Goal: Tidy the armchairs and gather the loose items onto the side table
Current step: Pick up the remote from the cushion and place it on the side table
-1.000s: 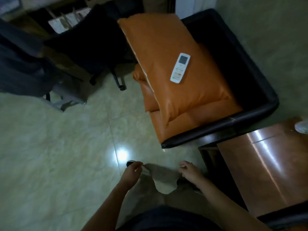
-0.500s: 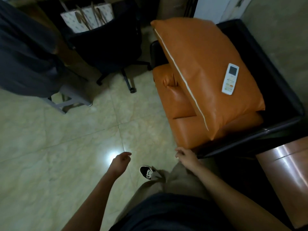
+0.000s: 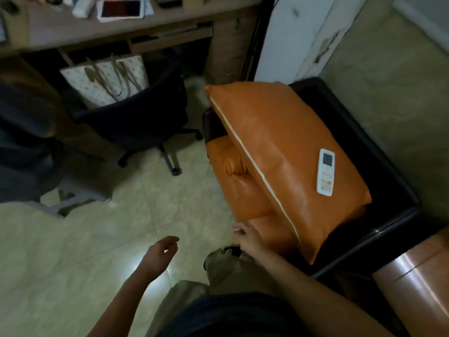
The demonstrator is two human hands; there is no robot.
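On the right, I see the remote (image 3: 326, 171) lying on the tilted orange cushion (image 3: 286, 147) in the armchair (image 3: 388, 181). Nearer, my left hand (image 3: 159, 254) and right hand (image 3: 247, 239) are relaxed and hold nothing.

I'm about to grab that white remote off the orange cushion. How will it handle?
The white remote looks like a rigid, flat plastic slab, so probably light and stiff, unlikely to roll. It lies on a tilted, glossy orange cushion, so a nudge might slide it downslope. Its screen could crack if dropped.
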